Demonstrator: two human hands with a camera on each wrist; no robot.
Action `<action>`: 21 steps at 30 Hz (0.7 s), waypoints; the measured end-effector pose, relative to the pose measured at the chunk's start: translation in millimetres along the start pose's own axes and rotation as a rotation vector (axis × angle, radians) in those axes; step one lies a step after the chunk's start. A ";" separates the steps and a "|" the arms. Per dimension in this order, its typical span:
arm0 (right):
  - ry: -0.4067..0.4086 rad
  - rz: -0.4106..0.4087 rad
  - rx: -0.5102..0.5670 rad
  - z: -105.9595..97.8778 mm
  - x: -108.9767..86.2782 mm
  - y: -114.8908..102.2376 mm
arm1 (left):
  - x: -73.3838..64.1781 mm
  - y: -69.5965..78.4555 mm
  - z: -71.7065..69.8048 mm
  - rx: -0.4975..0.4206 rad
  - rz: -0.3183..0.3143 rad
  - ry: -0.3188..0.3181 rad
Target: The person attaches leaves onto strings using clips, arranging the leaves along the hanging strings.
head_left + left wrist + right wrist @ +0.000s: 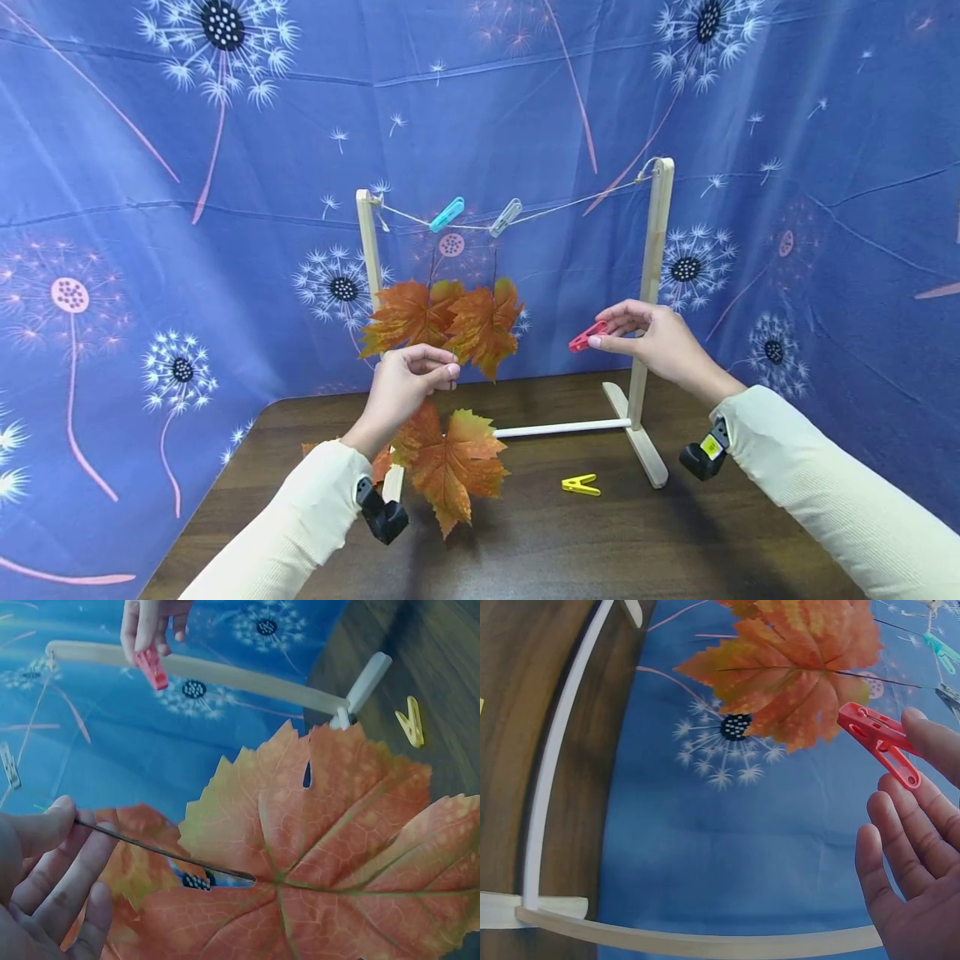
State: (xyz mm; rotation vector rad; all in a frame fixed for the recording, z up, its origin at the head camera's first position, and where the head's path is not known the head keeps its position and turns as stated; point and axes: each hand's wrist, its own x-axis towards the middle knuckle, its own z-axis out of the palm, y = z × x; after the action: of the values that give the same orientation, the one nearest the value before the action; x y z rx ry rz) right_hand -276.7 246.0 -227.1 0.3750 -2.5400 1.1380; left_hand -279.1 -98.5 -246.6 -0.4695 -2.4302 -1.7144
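Observation:
My left hand (408,385) pinches the thin stem of an orange maple leaf (450,467), which hangs below the fingers; the left wrist view shows the stem (165,851) between thumb and fingertips. In my right hand (663,342) a red clothespin (881,742) is held between thumb and fingers, to the right of the hanging leaves. Two more maple leaves (486,327) hang by their stems from a string (577,202), one under a teal clothespin (447,215) and the other under a grey clothespin (506,217).
A wooden frame (654,275) with a white lower bar (562,429) carries the string. On the brown table (540,533) lies a yellow clothespin (581,485). Another orange leaf (382,465) shows partly behind the left forearm. A blue dandelion-print cloth (247,275) hangs behind.

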 end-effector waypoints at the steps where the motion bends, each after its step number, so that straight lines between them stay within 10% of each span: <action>1: 0.004 0.001 0.002 -2.0 0.9 -1.1 | 1.5 3.1 2.6 -0.002 0.000 0.006; 21: 0.154 -0.060 0.024 -40.5 36.0 -48.6 | 46.4 68.7 56.5 -0.033 0.124 0.035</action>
State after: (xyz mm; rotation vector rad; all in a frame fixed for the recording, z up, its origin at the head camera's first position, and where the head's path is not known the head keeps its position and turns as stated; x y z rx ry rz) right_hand -283.8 241.6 -154.8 0.3529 -2.3684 1.1309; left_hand -296.4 -16.4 -191.5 -0.5755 -2.3001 -1.6997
